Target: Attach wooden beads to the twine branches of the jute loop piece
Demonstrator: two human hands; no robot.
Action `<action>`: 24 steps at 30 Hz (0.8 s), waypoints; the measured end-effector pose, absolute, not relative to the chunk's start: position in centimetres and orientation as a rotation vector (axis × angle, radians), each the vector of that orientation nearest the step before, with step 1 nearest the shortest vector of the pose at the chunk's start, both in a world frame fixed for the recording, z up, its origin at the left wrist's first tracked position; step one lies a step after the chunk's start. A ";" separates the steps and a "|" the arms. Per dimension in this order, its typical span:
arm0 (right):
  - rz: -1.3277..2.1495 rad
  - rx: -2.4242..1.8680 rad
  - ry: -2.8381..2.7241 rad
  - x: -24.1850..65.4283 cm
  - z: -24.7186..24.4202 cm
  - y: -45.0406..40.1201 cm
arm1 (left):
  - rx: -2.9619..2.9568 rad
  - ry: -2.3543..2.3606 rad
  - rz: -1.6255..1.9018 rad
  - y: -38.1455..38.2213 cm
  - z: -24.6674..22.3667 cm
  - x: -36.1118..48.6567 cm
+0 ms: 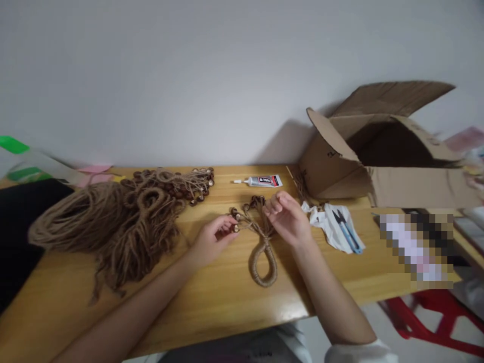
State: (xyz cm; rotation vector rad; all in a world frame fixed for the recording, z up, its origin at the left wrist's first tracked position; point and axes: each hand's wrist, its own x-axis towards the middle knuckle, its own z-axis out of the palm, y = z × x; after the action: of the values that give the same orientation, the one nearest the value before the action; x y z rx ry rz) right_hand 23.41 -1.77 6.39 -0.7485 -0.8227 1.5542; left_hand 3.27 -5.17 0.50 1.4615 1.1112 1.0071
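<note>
A jute cord piece with a wrapped loop (263,264) lies on the wooden table (212,297), its strands tipped with brown wooden beads (252,202). My left hand (212,241) pinches one beaded strand end at the loop piece's left side. Just right of the strands, my right hand (288,218) hovers with fingers curled, touching the cords near the knot.
A big pile of jute cord and finished beaded pieces (124,217) covers the left of the table. A glue tube (264,181) lies at the back. Blue snips (347,231) rest on white paper. An open cardboard box (381,156) lies on its side at right; red stool (434,317) below.
</note>
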 end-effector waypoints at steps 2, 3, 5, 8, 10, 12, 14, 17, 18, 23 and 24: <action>1.563 -0.758 -0.868 23.4 6.4 -2.0 | 1.458 1.133 0.995 -5.2 0.5 3.2; 1.565 -0.771 -0.884 23.3 6.4 -2.1 | 1.454 1.140 0.987 -5.2 0.6 3.2; 1.573 -0.793 -0.890 23.3 6.5 -2.2 | 1.449 1.146 0.972 -5.2 0.7 3.2; 1.608 -0.771 -0.867 23.3 6.5 -2.3 | 1.452 1.154 0.962 -5.2 0.9 3.3; 1.622 -0.761 -0.868 23.3 6.5 -2.3 | 1.462 1.156 0.962 -5.3 0.9 3.3; 1.617 -0.778 -0.886 23.3 6.5 -2.4 | 1.470 1.153 0.956 -5.3 1.0 3.3; 1.615 -0.802 -0.904 23.3 6.6 -2.4 | 1.472 1.151 0.951 -5.3 1.1 3.4; 1.599 -0.840 -0.929 23.3 6.6 -2.5 | 1.475 1.153 0.941 -5.2 1.3 3.4; 1.587 -0.850 -0.936 23.3 6.6 -2.5 | 1.477 1.150 0.937 -5.2 1.4 3.3; 1.543 -0.833 -0.967 23.1 6.6 -2.6 | 1.477 1.138 0.945 -5.2 1.4 3.3; 1.535 -0.838 -0.979 23.0 6.6 -2.7 | 1.476 1.142 0.948 -5.2 1.3 3.2</action>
State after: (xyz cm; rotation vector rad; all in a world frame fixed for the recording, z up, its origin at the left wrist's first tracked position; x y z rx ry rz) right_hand 23.02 -2.66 6.56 -0.8383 -0.9787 1.5348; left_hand 3.24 -5.24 1.34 1.4759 1.1418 0.9484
